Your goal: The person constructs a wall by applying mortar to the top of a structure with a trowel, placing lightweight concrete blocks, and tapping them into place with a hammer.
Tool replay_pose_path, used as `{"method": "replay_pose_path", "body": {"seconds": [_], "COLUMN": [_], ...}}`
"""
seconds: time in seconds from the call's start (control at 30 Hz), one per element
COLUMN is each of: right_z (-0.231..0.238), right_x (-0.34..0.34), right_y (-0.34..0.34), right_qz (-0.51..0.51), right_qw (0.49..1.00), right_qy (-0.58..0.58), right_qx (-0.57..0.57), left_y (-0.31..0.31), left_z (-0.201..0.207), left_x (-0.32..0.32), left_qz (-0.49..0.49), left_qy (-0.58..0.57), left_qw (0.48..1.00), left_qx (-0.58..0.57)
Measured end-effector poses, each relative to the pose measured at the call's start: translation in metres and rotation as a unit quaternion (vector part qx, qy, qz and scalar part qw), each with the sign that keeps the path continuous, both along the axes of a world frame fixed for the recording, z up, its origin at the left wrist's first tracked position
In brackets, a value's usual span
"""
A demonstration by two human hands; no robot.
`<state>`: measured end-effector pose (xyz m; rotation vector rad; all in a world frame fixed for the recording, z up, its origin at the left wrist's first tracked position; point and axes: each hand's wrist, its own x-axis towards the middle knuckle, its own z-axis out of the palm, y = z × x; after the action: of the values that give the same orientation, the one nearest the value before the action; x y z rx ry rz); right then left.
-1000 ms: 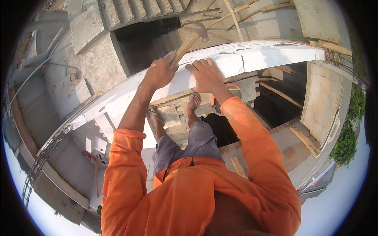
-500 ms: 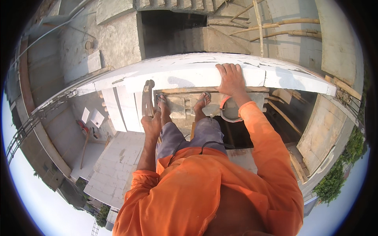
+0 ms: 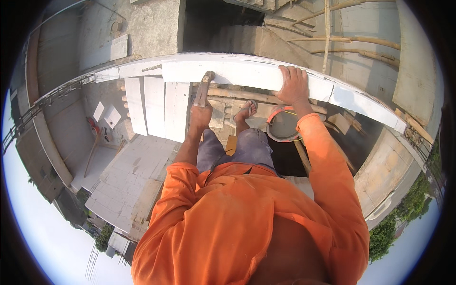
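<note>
My left hand point(image 3: 201, 116) is closed around a hand tool point(image 3: 204, 88) with a thick, rounded dark end and a lighter, two-edged shank. Its far end overlaps the near side of a long white block wall point(image 3: 228, 70); I cannot tell whether they touch. My right hand point(image 3: 293, 88) grips the upper edge of the wall, its fingers laid over the top and pressed together. Beside my right forearm hangs or stands a round bucket point(image 3: 274, 134) with an orange rim and grey mix inside.
Under the wall I stand on narrow bamboo poles point(image 3: 251, 95) and planks. A dark opening point(image 3: 289, 159) lies below the bucket. Pale upright panels point(image 3: 154, 102) lean at left, near a red-headed long-handled tool point(image 3: 93, 142). Beyond the wall the ground drops to a lower level with bamboo poles point(image 3: 356, 40).
My view has shifted, and the wall now sits higher in it. My left hand and its tool have moved right and up. The bucket shows more fully; my right hand still grips the wall.
</note>
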<state>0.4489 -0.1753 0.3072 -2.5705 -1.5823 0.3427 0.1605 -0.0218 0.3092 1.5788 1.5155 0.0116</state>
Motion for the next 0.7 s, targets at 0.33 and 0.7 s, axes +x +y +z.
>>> {"method": "replay_pose_path", "body": {"seconds": [0.33, 0.7], "right_z": [0.023, 0.014], "right_x": [-0.013, -0.07], "right_y": [0.02, 0.095], "right_qz": [0.0, 0.041], "right_qw": [0.989, 0.992], "right_qy": [-0.01, -0.016], "right_qx": [-0.148, -0.118], "left_y": [0.01, -0.013], "left_z": [-0.024, -0.016], "left_x": [-0.015, -0.003], "left_qz": [-0.182, -0.08], "left_qy": [0.036, -0.08], "left_qw": [0.98, 0.992], "left_qx": [0.072, 0.055]}}
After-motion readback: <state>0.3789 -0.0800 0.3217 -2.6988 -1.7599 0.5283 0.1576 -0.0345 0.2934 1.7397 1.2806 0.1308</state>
